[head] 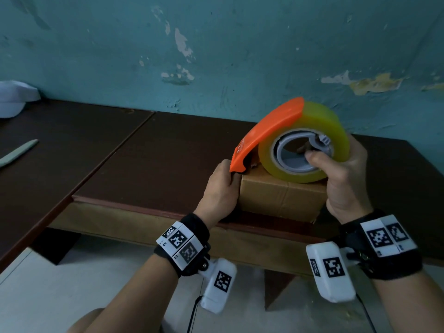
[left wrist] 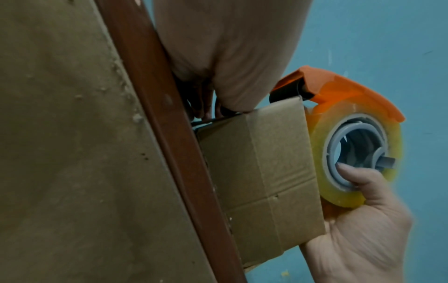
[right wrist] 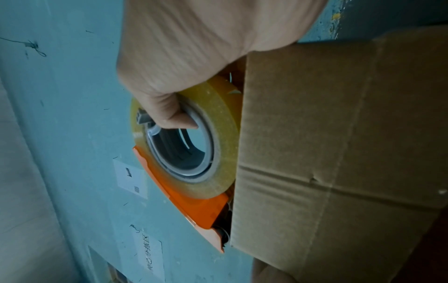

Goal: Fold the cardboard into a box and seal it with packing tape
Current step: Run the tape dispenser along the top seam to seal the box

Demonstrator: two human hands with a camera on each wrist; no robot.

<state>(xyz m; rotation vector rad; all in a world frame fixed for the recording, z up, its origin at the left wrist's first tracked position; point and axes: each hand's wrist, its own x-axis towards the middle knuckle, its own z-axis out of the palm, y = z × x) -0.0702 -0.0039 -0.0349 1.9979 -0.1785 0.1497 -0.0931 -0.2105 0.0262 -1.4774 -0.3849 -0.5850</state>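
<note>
Head view: box [head: 281, 195] folded, right hand [head: 346, 179] gripping dispenser [head: 288, 140] atop it, left hand [head: 222, 188] clutching its end, taping seemingly underway.

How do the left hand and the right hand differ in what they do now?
The right hand grips the tape dispenser, thumb in its grey core; the left hand grips the left end of the cardboard box. The right hand sits higher than the left hand. Both touch the box.

Bare forearms. Black wristbands [head: 192, 233] carrying white blocks with black square tags; white tagged camera pods [head: 330, 272] beneath each wrist; thin black cable [head: 192, 316] trailing down.
</note>
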